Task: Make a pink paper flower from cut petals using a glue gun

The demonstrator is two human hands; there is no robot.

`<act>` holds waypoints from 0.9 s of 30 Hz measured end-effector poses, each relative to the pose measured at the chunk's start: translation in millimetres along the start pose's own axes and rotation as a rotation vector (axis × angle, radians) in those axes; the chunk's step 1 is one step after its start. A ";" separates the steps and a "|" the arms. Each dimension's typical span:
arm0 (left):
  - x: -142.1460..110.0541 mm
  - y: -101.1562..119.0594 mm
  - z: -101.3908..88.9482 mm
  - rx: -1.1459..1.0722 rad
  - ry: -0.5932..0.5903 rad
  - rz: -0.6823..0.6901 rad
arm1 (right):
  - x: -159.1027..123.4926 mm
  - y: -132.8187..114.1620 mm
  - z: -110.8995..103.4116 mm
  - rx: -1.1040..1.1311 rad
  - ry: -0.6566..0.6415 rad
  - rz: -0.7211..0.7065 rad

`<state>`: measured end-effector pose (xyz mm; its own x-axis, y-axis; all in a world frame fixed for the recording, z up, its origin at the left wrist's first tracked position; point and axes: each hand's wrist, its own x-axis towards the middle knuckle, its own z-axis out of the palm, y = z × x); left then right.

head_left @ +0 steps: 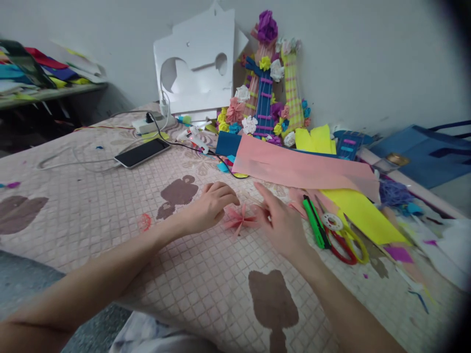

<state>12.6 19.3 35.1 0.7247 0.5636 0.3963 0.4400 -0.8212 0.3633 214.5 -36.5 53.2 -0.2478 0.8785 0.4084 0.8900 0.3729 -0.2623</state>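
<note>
1. Pale wall fills the back of the room, and below it stretches a table under a patterned, quilted-looking cloth.

2. At the middle of the frame, on that cloth, sits a small pink paper piece, its narrow strips fanned out like a star.

3. Strips run left, right, up and toward the lower edge of the frame, so I see no single long axis and no one way that it points.

4. Just left of it is the left hand, palm down, fingers loosely bent; I see nothing in it, though its underside is hidden.

5. Close on the right is the right hand, forefinger stretched toward the upper left, the others curled; whether it pinches a strip I cannot tell.

6. Handling such thin strips well, I'd judge, wants a light touch near the centre, one hand steadying while the other spreads, so that nothing creases.

7. Farther right lie a green cutter and scissors with red and yellow handles; above them is a long pink sheet.

8. Upper left of centre rests a phone; flower-decked paper guitars lean at the top.
</note>
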 end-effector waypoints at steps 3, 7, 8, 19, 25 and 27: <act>0.4 2.0 -1.9 0.013 0.020 -0.047 | -13.9 13.9 -3.1 0.038 -0.020 0.059; -2.0 7.1 -5.1 -0.035 0.011 -0.031 | -38.6 16.5 3.3 0.113 -0.097 0.009; -3.5 9.0 -5.7 -0.052 -0.009 -0.010 | -42.8 14.9 5.4 0.120 -0.111 -0.007; -18.6 22.4 12.1 0.004 -0.072 0.058 | -51.2 5.6 17.3 0.056 -0.182 -0.045; -19.0 20.3 14.3 -0.003 -0.042 0.105 | -49.5 4.4 19.0 0.073 -0.182 -0.052; -18.9 20.1 15.0 -0.009 -0.041 0.117 | -49.5 3.9 20.0 0.075 -0.178 -0.054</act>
<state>15.7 -9.2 22.3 0.7921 0.4598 0.4013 0.3466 -0.8802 0.3243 222.5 -72.5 14.4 -0.3640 0.8930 0.2646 0.8441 0.4364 -0.3117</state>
